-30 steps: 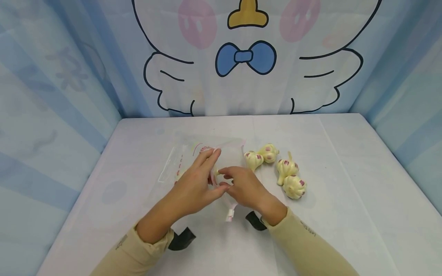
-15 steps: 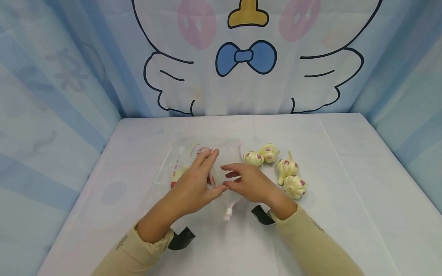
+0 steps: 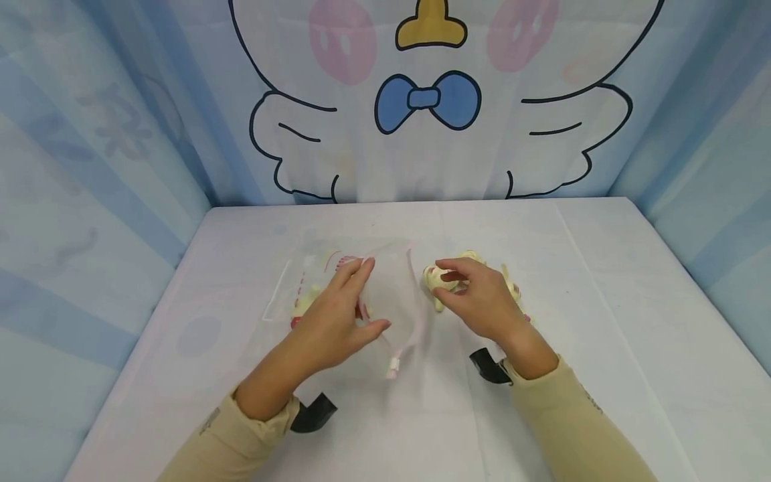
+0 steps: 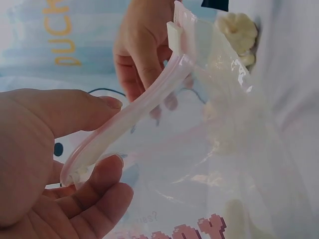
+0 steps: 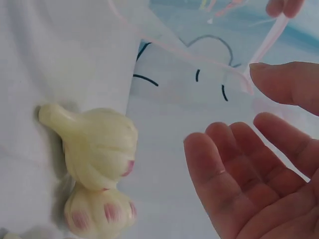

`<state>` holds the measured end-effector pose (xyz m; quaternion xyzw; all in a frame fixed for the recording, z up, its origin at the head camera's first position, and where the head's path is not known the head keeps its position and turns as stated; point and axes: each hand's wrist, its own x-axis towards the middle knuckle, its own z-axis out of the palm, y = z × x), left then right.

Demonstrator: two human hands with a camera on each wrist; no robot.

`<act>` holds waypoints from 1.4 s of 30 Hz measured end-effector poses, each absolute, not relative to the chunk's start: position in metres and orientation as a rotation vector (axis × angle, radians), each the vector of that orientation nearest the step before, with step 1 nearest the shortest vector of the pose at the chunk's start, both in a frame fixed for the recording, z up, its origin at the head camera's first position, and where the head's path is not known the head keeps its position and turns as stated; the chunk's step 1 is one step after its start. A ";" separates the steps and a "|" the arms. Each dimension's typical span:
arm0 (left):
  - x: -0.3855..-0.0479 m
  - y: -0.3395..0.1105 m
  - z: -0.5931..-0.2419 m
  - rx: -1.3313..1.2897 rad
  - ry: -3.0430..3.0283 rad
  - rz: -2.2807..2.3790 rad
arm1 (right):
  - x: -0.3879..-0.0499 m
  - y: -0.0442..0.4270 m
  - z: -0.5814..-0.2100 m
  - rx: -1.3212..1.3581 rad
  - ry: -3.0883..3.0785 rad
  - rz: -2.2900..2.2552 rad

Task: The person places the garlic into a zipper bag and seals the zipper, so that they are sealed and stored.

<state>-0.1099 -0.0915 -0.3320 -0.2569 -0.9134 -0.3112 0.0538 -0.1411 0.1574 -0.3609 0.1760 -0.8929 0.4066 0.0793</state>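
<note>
A clear zip bag (image 3: 394,284) with a pink rim and red print lies at mid-table, its mouth towards the right. My left hand (image 3: 334,321) holds the bag's rim between thumb and curled fingers, as the left wrist view shows. A pale garlic bulb (image 3: 306,302) shows through the bag's left part, partly hidden by that hand. The white slider (image 4: 174,36) sits at one end of the rim. My right hand (image 3: 482,298) is beside the loose garlic bulbs, holding nothing, its fingers loosely bent. Two bulbs stand out in the right wrist view: one upper bulb (image 5: 102,147) and one lower bulb (image 5: 99,214), touching.
More garlic (image 3: 510,284) lies behind my right hand, mostly covered by it. A white cloth covers the table (image 3: 572,402). A printed curtain (image 3: 421,161) rises behind its far edge, with blue curtains on both sides.
My right hand has moved away from the bag's mouth, rightwards to the loose garlic. The left hand stays at the bag, which has shifted slightly left; its rim now stands wider apart.
</note>
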 end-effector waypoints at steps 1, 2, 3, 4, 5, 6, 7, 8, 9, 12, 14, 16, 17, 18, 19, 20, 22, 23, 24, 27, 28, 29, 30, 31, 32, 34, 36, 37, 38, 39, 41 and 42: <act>-0.110 -0.092 -0.332 -0.780 -2.777 -0.944 | -0.143 0.159 -0.361 0.509 -2.678 1.194; -0.110 -0.092 -0.332 -0.779 -2.778 -0.945 | -0.144 0.160 -0.362 0.496 -2.691 1.170; -0.110 -0.092 -0.332 -0.779 -2.779 -0.947 | -0.146 0.161 -0.363 0.488 -2.711 1.142; -0.110 -0.093 -0.333 -0.778 -2.779 -0.949 | -0.148 0.162 -0.364 0.478 -2.736 1.115; -0.110 -0.093 -0.333 -0.775 -2.779 -0.944 | -0.149 0.162 -0.365 0.469 -2.764 1.088; -0.111 -0.093 -0.333 -0.774 -2.778 -0.940 | -0.151 0.163 -0.367 0.462 -2.792 1.062; -0.111 -0.093 -0.333 -0.773 -2.776 -0.937 | -0.152 0.163 -0.368 0.456 -2.820 1.038; -0.111 -0.093 -0.333 -0.774 -2.773 -0.939 | -0.154 0.163 -0.370 0.453 -2.843 1.016; -0.111 -0.093 -0.333 -0.778 -2.768 -0.943 | -0.155 0.163 -0.373 0.449 -2.863 1.001; -0.112 -0.093 -0.333 -0.790 -2.753 -0.946 | -0.158 0.164 -0.377 0.435 -2.903 0.985; -0.112 -0.093 -0.334 -0.800 -2.745 -0.950 | -0.160 0.163 -0.380 0.433 -2.920 0.989; -0.113 -0.093 -0.334 -0.802 -2.743 -0.950 | -0.162 0.163 -0.382 0.446 -2.933 0.984; -0.113 -0.093 -0.334 -0.802 -2.742 -0.951 | -0.163 0.163 -0.382 0.454 -2.939 0.984; -0.113 -0.093 -0.334 -0.803 -2.741 -0.954 | -0.164 0.162 -0.383 0.469 -2.942 0.979; -0.113 -0.093 -0.334 -0.805 -2.739 -0.957 | -0.165 0.162 -0.384 0.479 -2.948 0.974; -0.113 -0.093 -0.333 -0.805 -2.738 -0.960 | -0.166 0.161 -0.385 0.495 -2.953 0.962; -0.113 -0.093 -0.333 -0.807 -2.735 -0.965 | -0.166 0.161 -0.386 0.512 -2.965 0.943; -0.113 -0.093 -0.333 -0.808 -2.734 -0.967 | -0.167 0.161 -0.387 0.517 -2.969 0.937; -0.113 -0.094 -0.333 -0.808 -2.734 -0.967 | -0.167 0.160 -0.387 0.524 -2.969 0.927; -0.113 -0.093 -0.332 -0.803 -2.738 -0.967 | -0.167 0.160 -0.388 0.537 -2.961 0.900; -0.113 -0.093 -0.332 -0.800 -2.741 -0.966 | -0.166 0.160 -0.388 0.541 -2.956 0.887; -0.113 -0.093 -0.332 -0.797 -2.743 -0.965 | -0.166 0.160 -0.388 0.543 -2.955 0.874; -0.113 -0.093 -0.332 -0.794 -2.744 -0.965 | -0.166 0.159 -0.388 0.544 -2.956 0.863; -0.113 -0.093 -0.332 -0.793 -2.746 -0.969 | -0.166 0.159 -0.388 0.541 -2.961 0.850; -0.113 -0.093 -0.332 -0.792 -2.748 -0.971 | -0.166 0.159 -0.389 0.537 -2.968 0.836; -0.113 -0.093 -0.332 -0.785 -2.755 -0.974 | -0.165 0.158 -0.390 0.519 -2.985 0.813; -0.112 -0.094 -0.332 -0.778 -2.765 -0.980 | -0.164 0.158 -0.391 0.504 -2.999 0.797; -0.112 -0.094 -0.331 -0.774 -2.771 -0.980 | -0.164 0.158 -0.392 0.499 -3.003 0.791; -0.112 -0.094 -0.332 -0.770 -2.779 -0.981 | -0.163 0.157 -0.392 0.497 -3.003 0.783; -0.112 -0.093 -0.331 -0.764 -2.787 -0.979 | -0.163 0.157 -0.393 0.495 -3.006 0.778; -0.111 -0.093 -0.332 -0.753 -2.800 -0.965 | -0.162 0.157 -0.394 0.493 -3.005 0.782; -0.111 -0.093 -0.332 -0.748 -2.805 -0.960 | -0.162 0.157 -0.394 0.492 -3.004 0.785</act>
